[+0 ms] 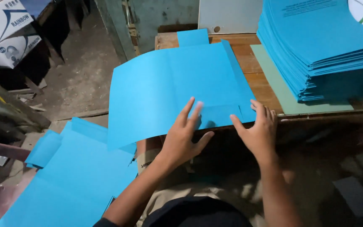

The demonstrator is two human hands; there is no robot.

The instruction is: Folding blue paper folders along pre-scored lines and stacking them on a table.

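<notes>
Blue sheet (177, 84) lies on the wooden table (261, 84), its left part hanging off the edge. Left hand (183, 136) presses flat on its near edge, fingers spread; right hand (259, 130) rests open at the near right corner. Even pressure along the fold should keep it square. A blue stack (324, 46) stands right; more sheets (72, 176) lie low left. White boxes (5, 33) with blue print sit top left.

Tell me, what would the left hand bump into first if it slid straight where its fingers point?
Nothing at once: the left hand would glide up the big blue card sheet; beyond it probably stands the grey-green wall.
</notes>
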